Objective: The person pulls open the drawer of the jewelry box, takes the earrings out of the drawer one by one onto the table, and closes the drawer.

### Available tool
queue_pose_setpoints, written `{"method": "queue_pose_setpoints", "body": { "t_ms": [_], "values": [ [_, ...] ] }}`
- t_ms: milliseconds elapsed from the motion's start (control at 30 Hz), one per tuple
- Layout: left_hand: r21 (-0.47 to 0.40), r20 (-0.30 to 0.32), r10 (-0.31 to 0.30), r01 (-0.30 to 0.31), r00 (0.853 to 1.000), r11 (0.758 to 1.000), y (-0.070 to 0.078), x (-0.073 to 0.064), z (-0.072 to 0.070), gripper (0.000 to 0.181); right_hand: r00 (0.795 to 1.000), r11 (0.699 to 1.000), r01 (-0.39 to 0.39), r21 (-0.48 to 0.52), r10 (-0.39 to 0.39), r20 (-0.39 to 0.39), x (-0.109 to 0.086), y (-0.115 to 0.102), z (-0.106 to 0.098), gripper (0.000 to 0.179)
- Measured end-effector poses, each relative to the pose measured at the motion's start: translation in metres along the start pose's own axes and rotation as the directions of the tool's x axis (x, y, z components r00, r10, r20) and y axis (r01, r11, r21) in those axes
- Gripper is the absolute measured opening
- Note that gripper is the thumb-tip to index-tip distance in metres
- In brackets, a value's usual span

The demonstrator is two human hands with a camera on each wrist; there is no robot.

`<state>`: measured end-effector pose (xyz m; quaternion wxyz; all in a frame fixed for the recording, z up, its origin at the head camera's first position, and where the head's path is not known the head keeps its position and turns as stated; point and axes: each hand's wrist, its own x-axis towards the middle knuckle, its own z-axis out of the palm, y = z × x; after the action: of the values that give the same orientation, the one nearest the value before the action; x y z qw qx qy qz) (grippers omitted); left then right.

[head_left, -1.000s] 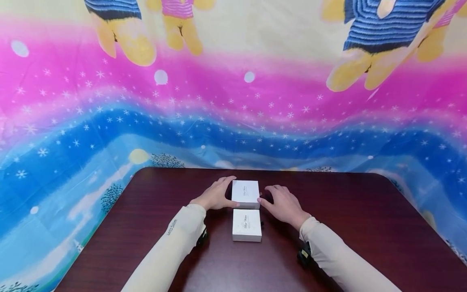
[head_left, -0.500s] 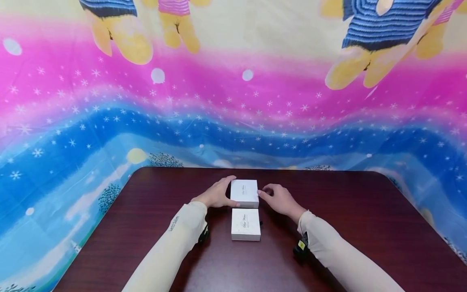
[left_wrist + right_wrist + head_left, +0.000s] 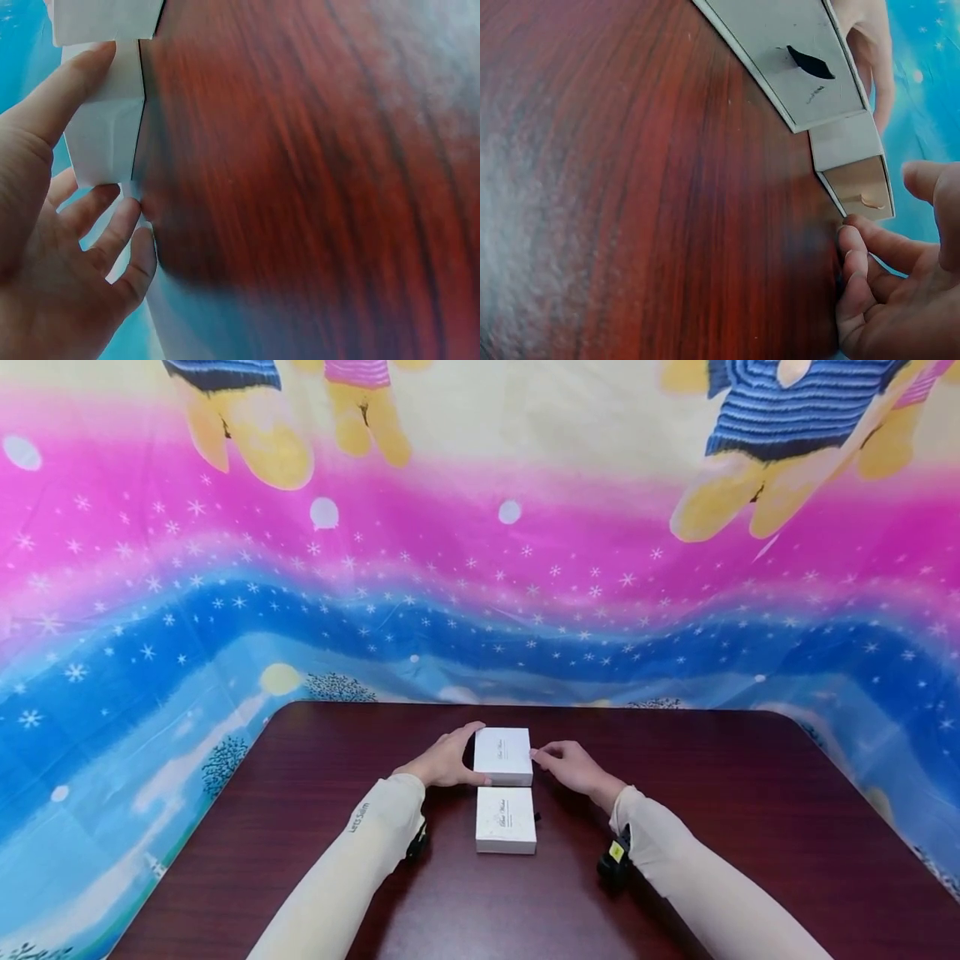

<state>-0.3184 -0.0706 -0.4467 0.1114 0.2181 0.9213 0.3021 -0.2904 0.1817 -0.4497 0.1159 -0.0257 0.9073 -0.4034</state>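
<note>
Two white boxes with black print lie one behind the other on the table. My left hand (image 3: pixel 444 760) grips the far box (image 3: pixel 501 753) from its left side, the thumb (image 3: pixel 94 64) on the near face and the fingers round the far edge. My right hand (image 3: pixel 573 767) is at that box's right end. In the right wrist view, that end is a tan face with a small pale tab (image 3: pixel 871 202); my right thumb and fingertips stand apart on either side of it, none visibly pinching the tab. The near box (image 3: pixel 506 820) has a black tab (image 3: pixel 810 63) on its right end; neither hand holds it.
The dark red-brown table (image 3: pixel 675 810) has a glossy wood-grain top. Behind it hangs a printed cloth (image 3: pixel 450 568) in pink and blue. Black wrist cameras (image 3: pixel 615 857) sit under the pale sleeves.
My right hand has drawn its fingers closer together at the far box's right end. The left hand keeps its grip, and both boxes stay in place on the table.
</note>
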Motion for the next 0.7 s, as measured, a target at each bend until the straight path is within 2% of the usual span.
{"method": "queue_pose_setpoints", "body": {
  "t_ms": [100, 333, 700],
  "values": [
    [-0.015, 0.009, -0.020, 0.021, 1.000, 1.000, -0.002, 0.000, 0.000, 0.100, 1.000, 1.000, -0.005, 0.009, 0.004, 0.020, 0.002, 0.002, -0.001, 0.051],
    [-0.109, 0.032, -0.053, 0.056, 0.998, 0.992, -0.007, -0.002, 0.000, 0.099, 0.998, 0.997, -0.047, 0.055, 0.045, 0.043, 0.005, 0.003, -0.001, 0.050],
    [-0.191, 0.058, -0.049, 0.059, 0.997, 0.980, -0.013, 0.001, 0.004, 0.101, 0.998, 0.997, -0.053, 0.053, 0.051, 0.046, 0.004, 0.003, 0.000, 0.053]
  ]
}}
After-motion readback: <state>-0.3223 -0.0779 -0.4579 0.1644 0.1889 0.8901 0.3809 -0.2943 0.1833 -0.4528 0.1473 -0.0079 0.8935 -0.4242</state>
